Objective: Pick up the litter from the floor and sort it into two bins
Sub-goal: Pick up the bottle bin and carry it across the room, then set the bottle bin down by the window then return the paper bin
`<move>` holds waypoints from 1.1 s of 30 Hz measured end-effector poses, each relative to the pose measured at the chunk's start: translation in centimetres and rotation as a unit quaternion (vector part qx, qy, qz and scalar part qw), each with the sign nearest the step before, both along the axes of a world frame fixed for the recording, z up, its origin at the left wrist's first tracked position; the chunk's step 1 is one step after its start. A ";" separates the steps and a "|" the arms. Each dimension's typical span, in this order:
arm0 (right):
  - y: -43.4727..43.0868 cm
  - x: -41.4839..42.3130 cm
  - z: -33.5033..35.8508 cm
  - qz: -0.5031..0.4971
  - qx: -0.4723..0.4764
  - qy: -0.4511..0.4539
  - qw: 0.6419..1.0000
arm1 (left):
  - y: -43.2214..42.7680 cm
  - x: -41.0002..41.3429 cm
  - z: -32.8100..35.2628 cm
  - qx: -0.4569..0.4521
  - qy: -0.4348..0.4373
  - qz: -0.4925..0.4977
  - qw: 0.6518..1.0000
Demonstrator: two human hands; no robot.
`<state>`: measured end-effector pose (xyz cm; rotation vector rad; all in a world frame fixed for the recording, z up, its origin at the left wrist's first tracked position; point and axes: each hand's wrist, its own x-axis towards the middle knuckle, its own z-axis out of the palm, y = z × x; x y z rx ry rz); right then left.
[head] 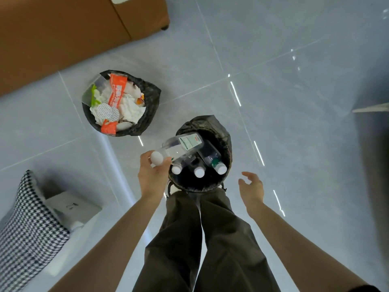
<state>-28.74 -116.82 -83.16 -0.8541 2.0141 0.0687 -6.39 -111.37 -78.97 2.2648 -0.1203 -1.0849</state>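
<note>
My left hand (152, 175) grips clear bottle (183, 145) by cap end, tilted over near bin (228, 148), not yet dropped. Three bottles (200, 171) already inside. Far bin (151, 98) heaped with wrappers and tissue. My right hand (251, 189) hangs beside near bin, fingers released, empty. Sorting looks nearly done.

Glossy grey tiled floor (273, 60), brown sofa (52, 34)

Grey tiled floor (284, 81) under two black-lined bins (151, 95) (226, 131), a brown sofa (52, 39).

bottle (180, 147) label, orange wrapper (117, 90) — print unreadable
</note>
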 end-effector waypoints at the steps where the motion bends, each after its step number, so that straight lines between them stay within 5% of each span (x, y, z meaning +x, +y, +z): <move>1: 0.2 -0.4 -0.2 -0.006 0.004 0.000 1.000 | -0.4 -0.4 -0.4 -0.001 -0.003 -0.006 1.000; 7: 1.2 -1.6 -2.6 -0.023 0.020 -0.023 0.999 | -2.0 -1.8 -4.7 0.036 0.030 0.027 0.999; 16: 1.2 -1.4 -7.3 -0.028 0.052 -0.050 0.997 | -0.5 -1.7 -11.0 0.115 0.017 -0.089 0.989; 22: 0.4 -1.4 -7.9 -0.008 0.049 -0.057 0.997 | 1.3 0.4 -10.9 0.091 0.074 -0.026 0.993; 27: -0.9 -1.5 -9.2 0.008 0.044 -0.084 0.995 | 2.1 1.9 -12.7 0.056 0.224 0.150 0.961; 33: -2.0 0.1 -12.7 -0.021 0.052 -0.148 0.987 | 1.2 1.9 -16.0 0.045 0.292 0.169 0.940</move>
